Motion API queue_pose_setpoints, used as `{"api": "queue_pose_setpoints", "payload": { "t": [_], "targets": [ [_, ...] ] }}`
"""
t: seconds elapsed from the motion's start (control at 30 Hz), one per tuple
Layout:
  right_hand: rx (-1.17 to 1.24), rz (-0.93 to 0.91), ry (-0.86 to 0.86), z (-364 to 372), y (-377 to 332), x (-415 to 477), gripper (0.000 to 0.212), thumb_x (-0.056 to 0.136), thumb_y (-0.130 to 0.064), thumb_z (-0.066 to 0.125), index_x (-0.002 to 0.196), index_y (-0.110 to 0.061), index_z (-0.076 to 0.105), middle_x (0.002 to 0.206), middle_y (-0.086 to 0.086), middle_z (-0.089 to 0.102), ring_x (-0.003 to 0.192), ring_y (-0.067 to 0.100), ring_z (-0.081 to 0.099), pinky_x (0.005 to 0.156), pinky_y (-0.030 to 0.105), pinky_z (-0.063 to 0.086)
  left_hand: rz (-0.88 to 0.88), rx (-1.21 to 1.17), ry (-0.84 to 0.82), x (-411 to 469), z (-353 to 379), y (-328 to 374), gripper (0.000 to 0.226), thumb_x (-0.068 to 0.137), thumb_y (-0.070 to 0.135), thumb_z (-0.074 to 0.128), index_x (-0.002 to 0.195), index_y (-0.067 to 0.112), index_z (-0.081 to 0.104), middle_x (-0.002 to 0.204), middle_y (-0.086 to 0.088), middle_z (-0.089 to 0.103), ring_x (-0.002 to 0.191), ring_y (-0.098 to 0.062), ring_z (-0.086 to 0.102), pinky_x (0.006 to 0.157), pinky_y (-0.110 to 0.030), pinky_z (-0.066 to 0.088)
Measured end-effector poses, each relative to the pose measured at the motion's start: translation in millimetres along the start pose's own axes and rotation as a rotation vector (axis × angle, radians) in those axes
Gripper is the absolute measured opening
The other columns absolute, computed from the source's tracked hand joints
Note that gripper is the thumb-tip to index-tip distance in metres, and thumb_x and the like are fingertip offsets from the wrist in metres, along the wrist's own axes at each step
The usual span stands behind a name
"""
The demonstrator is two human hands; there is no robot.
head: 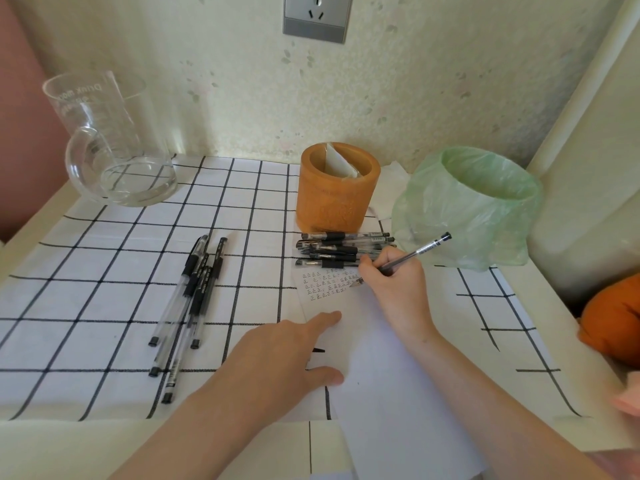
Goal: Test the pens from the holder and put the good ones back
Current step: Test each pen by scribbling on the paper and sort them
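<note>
My right hand point(394, 285) grips a clear black-tipped pen point(420, 251) in a writing hold, its tip on the white paper sheet point(381, 368) beside rows of small written marks point(329, 282). My left hand point(280, 358) lies flat with straight fingers on the sheet's left edge. The orange wooden pen holder point(336, 188) stands behind the sheet and holds only a folded white paper. A pile of several pens point(341, 249) lies right in front of the holder. Another group of several pens point(188, 306) lies to the left on the cloth.
A glass jug point(114, 143) stands at the back left of the checked tablecloth point(104, 271). A small bin lined with a green plastic bag point(481, 202) sits right of the holder. An orange object point(613, 320) lies at the right edge. A wall socket point(317, 17) is above.
</note>
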State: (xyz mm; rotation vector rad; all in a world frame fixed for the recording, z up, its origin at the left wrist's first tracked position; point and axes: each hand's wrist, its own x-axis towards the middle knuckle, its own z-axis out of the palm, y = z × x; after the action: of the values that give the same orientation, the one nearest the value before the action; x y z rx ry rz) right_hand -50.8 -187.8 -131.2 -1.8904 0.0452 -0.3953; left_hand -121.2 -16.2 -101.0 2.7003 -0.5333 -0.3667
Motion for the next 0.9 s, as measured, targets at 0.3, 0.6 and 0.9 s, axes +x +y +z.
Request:
{"api": "queue_pose_setpoints", "payload": {
  "t": [0.3,0.6,0.9],
  "targets": [
    [0.007,-0.01,-0.008,-1.4,-2.4,-0.8,0.039,0.083,0.0,0.062,0.054,-0.011,0.038,0.049,-0.003,0.032,0.046,0.004,0.029,0.048,0.013,0.027,-0.001,-0.012,-0.004,-0.2,-0.1,-0.4,0.068,0.083,0.057,0.052,0.139,0.052,0.014,0.079,0.008,0.043,0.093,-0.017,0.056,0.067,-0.024,0.034],
    [0.019,0.001,-0.004,-1.1,-4.0,-0.9,0.04,0.081,0.002,0.061,0.054,-0.012,0.035,0.048,-0.004,0.029,0.045,0.005,0.029,0.047,0.012,0.026,0.001,-0.024,-0.002,0.8,0.3,-1.0,0.067,0.083,0.057,0.052,0.139,0.052,0.015,0.081,0.008,0.044,0.094,-0.016,0.054,0.069,-0.024,0.035],
    [0.007,-0.025,-0.028,-1.7,-2.3,-0.4,0.041,0.082,0.001,0.062,0.053,-0.013,0.036,0.043,-0.011,0.031,0.045,0.002,0.03,0.049,0.011,0.028,-0.006,-0.018,-0.006,0.5,-0.3,-0.3,0.068,0.083,0.057,0.052,0.139,0.052,0.014,0.08,0.008,0.044,0.094,-0.017,0.056,0.068,-0.025,0.035]
  ]
}}
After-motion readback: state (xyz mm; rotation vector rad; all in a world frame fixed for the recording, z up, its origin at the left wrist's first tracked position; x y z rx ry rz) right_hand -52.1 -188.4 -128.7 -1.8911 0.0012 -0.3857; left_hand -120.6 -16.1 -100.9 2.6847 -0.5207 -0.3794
